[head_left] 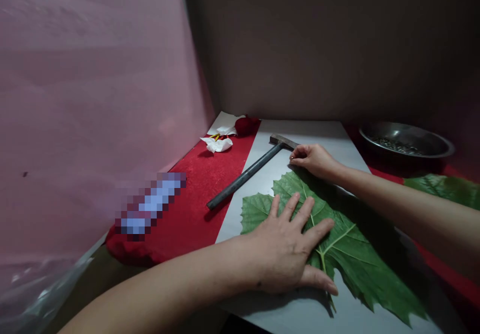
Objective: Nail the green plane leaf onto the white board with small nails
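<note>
A large green lobed leaf [360, 259] lies on the white board [307, 128], its stem pointing toward me. My left hand [285, 244] presses flat on the leaf with fingers spread. Near the leaf's far tip, my right hand [309, 159] is closed in a pinch just above the board. A tiny glint shows at its fingertips, too small to name. The hammer [249, 171] rests diagonally across the board and the red cloth, with its head just beyond my right hand and partly hidden by it.
At the back right stands a metal bowl [407, 141] holding many thin, nail-like pieces. Another green leaf [444, 189] lies at the right. Crumpled white tissue [216, 144] and a dark red round thing [245, 125] sit on the red cloth [180, 224]. Pink sheeting [93, 99] hangs at the left.
</note>
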`<action>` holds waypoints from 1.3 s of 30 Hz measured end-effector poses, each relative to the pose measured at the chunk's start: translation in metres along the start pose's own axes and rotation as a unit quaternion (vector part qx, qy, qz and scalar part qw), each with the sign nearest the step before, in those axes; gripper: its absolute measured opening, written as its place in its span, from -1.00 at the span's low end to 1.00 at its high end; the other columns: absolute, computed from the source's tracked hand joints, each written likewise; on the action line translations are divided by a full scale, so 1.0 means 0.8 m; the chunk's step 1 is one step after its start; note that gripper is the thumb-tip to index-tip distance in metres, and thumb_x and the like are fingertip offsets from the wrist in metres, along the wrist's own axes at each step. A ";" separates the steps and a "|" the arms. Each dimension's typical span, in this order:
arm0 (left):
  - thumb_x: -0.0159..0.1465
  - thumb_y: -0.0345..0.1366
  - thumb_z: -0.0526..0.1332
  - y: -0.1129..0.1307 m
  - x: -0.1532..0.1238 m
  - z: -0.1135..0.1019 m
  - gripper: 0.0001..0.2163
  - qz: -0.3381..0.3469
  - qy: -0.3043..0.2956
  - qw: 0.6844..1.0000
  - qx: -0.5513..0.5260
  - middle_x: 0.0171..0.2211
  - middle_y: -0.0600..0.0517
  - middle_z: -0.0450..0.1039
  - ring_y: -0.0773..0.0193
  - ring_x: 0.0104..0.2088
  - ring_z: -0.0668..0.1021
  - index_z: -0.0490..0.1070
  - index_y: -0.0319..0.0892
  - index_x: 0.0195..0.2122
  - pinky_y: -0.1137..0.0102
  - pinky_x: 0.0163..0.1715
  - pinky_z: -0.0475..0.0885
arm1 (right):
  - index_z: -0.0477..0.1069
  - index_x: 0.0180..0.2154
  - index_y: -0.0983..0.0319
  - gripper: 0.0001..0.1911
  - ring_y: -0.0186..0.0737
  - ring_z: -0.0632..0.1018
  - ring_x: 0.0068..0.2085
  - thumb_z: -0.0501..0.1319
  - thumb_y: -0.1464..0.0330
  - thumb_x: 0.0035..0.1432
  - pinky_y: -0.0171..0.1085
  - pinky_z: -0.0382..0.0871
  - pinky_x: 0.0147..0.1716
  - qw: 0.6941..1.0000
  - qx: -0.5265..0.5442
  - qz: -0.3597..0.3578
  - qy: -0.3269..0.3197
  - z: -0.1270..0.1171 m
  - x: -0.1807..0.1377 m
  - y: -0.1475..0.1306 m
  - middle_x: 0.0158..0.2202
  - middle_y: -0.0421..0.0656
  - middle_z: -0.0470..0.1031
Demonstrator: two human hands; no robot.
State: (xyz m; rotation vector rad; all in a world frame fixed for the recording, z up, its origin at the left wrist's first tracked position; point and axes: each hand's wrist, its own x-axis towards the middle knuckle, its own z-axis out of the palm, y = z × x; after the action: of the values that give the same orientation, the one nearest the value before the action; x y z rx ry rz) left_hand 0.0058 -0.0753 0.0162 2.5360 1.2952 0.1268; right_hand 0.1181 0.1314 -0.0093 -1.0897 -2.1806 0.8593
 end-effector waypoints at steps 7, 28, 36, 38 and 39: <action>0.18 0.26 -0.10 -0.019 -0.001 0.001 -0.22 0.013 -0.033 0.999 0.004 0.32 -0.20 -0.32 -0.16 0.28 -0.28 -0.17 -0.10 0.31 -0.21 0.14 -0.26 | 0.37 -0.53 0.26 -0.93 -0.43 0.30 -0.62 0.25 0.48 -0.11 -0.40 0.13 -0.63 0.996 0.076 0.040 -0.033 0.000 0.008 -0.002 -0.65 -0.29 0.36; 0.17 0.26 -0.08 -0.024 0.007 -0.006 -0.23 -0.026 -0.063 0.997 0.046 0.33 -0.14 -0.36 -0.21 0.27 -0.30 -0.15 -0.06 0.31 -0.26 0.11 -0.23 | 0.34 -0.52 0.27 -0.85 -0.43 0.32 -0.67 0.23 0.59 -0.04 -0.42 0.13 -0.71 0.986 0.128 0.103 0.014 -0.019 -0.002 -0.015 -0.71 -0.30 0.31; 0.26 0.16 -0.09 -0.025 0.006 -0.012 -0.32 -0.027 -0.067 0.997 0.024 0.34 -0.10 -0.37 -0.18 0.28 -0.28 -0.22 -0.02 0.31 -0.22 0.12 -0.20 | 0.34 -0.54 0.27 -0.84 -0.44 0.38 -0.61 0.28 0.58 -0.08 -0.38 0.23 -0.63 0.982 0.168 0.053 0.074 -0.050 -0.036 -0.015 -0.58 -0.21 0.42; 0.32 0.07 -0.11 -0.027 0.006 -0.013 -0.41 -0.032 -0.051 0.998 0.021 0.34 -0.08 -0.38 -0.15 0.29 -0.23 -0.25 0.01 0.31 -0.17 0.14 -0.15 | 0.34 -0.53 0.27 -0.84 -0.43 0.38 -0.60 0.29 0.57 -0.08 -0.37 0.25 -0.61 0.979 0.181 0.051 0.083 -0.057 -0.047 -0.018 -0.57 -0.20 0.43; 0.34 0.03 -0.12 -0.027 0.006 -0.012 -0.43 -0.033 -0.040 0.998 0.024 0.34 -0.07 -0.37 -0.13 0.29 -0.19 -0.24 0.01 0.31 -0.15 0.15 -0.13 | 0.33 -0.53 0.27 -0.84 -0.43 0.39 -0.59 0.29 0.56 -0.08 -0.37 0.26 -0.60 0.977 0.187 0.049 0.090 -0.061 -0.051 -0.019 -0.57 -0.20 0.43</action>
State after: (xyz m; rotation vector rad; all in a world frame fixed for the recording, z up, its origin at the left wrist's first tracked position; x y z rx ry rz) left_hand -0.0104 -0.0569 0.0189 2.5081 1.3636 -0.0211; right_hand 0.1662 0.1044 0.0258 -1.0441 -1.7388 1.1156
